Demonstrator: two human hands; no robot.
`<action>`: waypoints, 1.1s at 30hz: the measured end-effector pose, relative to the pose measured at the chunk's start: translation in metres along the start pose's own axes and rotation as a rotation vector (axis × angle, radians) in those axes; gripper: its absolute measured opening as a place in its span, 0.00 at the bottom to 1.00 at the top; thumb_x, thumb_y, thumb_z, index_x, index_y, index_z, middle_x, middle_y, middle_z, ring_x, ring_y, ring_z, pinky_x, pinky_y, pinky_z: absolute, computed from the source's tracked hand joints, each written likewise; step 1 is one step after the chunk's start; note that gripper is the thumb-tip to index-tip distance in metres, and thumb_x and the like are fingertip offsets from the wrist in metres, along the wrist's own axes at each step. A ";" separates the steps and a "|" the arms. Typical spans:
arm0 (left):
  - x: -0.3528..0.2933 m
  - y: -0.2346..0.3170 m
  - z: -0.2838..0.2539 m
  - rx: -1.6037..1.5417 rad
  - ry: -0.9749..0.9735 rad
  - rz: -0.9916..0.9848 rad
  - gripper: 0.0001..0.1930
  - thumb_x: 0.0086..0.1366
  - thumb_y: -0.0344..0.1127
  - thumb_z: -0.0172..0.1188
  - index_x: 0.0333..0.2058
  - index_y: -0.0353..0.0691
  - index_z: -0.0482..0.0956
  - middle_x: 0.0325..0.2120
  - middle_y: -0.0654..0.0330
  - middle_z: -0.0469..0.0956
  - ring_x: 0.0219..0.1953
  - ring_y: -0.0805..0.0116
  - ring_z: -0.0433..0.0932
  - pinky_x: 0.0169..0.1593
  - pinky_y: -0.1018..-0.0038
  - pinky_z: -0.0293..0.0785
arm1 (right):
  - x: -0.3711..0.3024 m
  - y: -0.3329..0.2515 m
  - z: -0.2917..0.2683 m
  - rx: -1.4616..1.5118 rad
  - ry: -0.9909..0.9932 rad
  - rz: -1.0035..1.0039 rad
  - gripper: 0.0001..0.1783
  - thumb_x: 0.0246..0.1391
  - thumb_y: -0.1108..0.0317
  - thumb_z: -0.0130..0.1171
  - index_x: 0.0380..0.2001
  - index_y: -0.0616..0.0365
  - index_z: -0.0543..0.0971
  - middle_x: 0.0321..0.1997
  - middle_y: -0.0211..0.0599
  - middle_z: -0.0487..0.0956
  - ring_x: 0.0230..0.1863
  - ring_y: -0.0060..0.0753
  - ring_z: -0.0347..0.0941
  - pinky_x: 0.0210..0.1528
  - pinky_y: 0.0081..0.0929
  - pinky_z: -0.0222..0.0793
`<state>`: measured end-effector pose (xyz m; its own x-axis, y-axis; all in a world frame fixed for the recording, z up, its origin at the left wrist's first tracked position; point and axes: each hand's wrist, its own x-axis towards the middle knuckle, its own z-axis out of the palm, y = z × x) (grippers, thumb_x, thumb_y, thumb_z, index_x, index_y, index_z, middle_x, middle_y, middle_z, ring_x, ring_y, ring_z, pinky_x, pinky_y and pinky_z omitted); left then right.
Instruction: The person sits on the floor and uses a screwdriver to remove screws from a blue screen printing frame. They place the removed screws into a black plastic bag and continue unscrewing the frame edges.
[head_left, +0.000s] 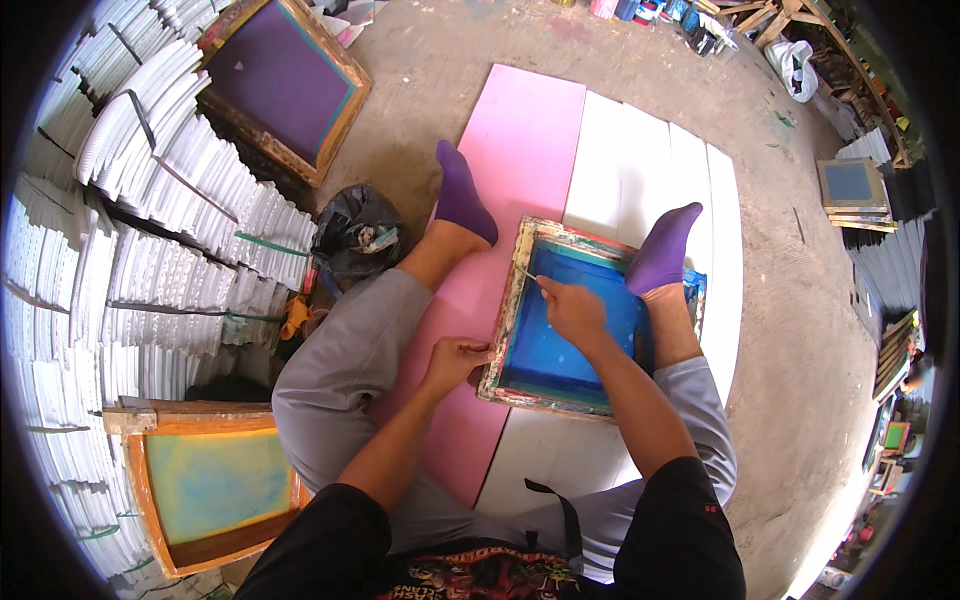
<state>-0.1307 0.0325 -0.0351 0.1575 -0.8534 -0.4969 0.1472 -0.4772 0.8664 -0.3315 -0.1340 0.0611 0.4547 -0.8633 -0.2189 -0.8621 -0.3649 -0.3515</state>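
A paint-crusted wooden screen-printing frame (513, 295) with a blue mesh (540, 345) lies between my legs, across the pink board (445, 440) and the white boards (535, 460). My left hand (455, 365) pinches the frame's left side near its lower corner. Over the mesh, my right hand (575, 315) is closed on a thin, light stick-like tool (532, 276), whose tip reaches the frame's upper left inner edge. What kind of tool it is I cannot make out. My right foot in a purple sock (665, 250) rests at the frame's right side, covering part of it.
Tall stacks of white sheets (160, 270) bound with straps line the left. Beside them stand a purple-meshed frame (280, 80) and an orange-edged frame (215, 480). A black plastic bag (355, 235) sits by my left leg. Smaller frames (852, 185) are piled at the far right.
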 end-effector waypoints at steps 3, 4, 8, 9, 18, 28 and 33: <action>-0.001 0.009 -0.001 -0.004 -0.024 -0.042 0.17 0.57 0.31 0.78 0.42 0.26 0.87 0.33 0.53 0.88 0.34 0.73 0.84 0.40 0.76 0.81 | 0.000 -0.005 -0.012 -0.056 -0.049 -0.004 0.19 0.68 0.58 0.51 0.59 0.36 0.80 0.39 0.47 0.86 0.41 0.55 0.84 0.44 0.55 0.78; -0.001 0.010 0.000 0.020 -0.019 -0.038 0.17 0.57 0.31 0.78 0.42 0.26 0.87 0.33 0.53 0.88 0.34 0.73 0.84 0.40 0.76 0.81 | -0.001 -0.006 -0.013 -0.067 -0.050 -0.004 0.19 0.68 0.59 0.51 0.59 0.37 0.80 0.39 0.48 0.86 0.42 0.55 0.84 0.44 0.55 0.79; -0.003 0.012 0.002 0.026 -0.010 -0.050 0.15 0.58 0.29 0.77 0.42 0.26 0.88 0.33 0.54 0.88 0.33 0.74 0.84 0.39 0.76 0.81 | -0.002 -0.016 -0.018 -0.129 -0.078 -0.015 0.20 0.67 0.61 0.51 0.60 0.38 0.79 0.38 0.48 0.86 0.43 0.56 0.84 0.44 0.55 0.79; -0.003 0.011 0.002 0.023 -0.006 -0.037 0.15 0.58 0.29 0.77 0.41 0.26 0.88 0.33 0.54 0.88 0.33 0.74 0.84 0.39 0.76 0.81 | 0.000 -0.019 -0.019 -0.148 -0.092 -0.022 0.20 0.67 0.62 0.51 0.59 0.39 0.79 0.38 0.48 0.86 0.43 0.56 0.84 0.44 0.55 0.79; -0.004 0.015 0.006 0.028 0.010 -0.024 0.13 0.59 0.27 0.75 0.41 0.26 0.87 0.31 0.56 0.88 0.30 0.74 0.83 0.36 0.76 0.81 | 0.009 0.015 0.008 0.252 -0.036 0.013 0.19 0.66 0.60 0.53 0.57 0.41 0.84 0.43 0.50 0.86 0.44 0.58 0.83 0.48 0.51 0.79; -0.003 0.012 0.006 0.020 0.018 -0.027 0.12 0.61 0.28 0.74 0.42 0.27 0.88 0.29 0.56 0.87 0.28 0.74 0.82 0.30 0.76 0.79 | 0.016 0.039 0.036 0.738 -0.089 0.091 0.18 0.67 0.58 0.58 0.57 0.45 0.84 0.41 0.49 0.87 0.40 0.45 0.84 0.45 0.41 0.78; -0.003 0.008 -0.001 -0.035 -0.017 -0.015 0.13 0.61 0.28 0.74 0.42 0.26 0.87 0.31 0.56 0.87 0.29 0.73 0.83 0.31 0.75 0.80 | 0.012 0.035 0.034 0.379 0.090 -0.073 0.21 0.66 0.62 0.62 0.60 0.52 0.81 0.36 0.44 0.87 0.31 0.31 0.79 0.39 0.33 0.76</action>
<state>-0.1288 0.0314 -0.0270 0.1382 -0.8497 -0.5089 0.1833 -0.4830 0.8562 -0.3483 -0.1447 0.0153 0.4762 -0.8729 -0.1064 -0.6767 -0.2864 -0.6783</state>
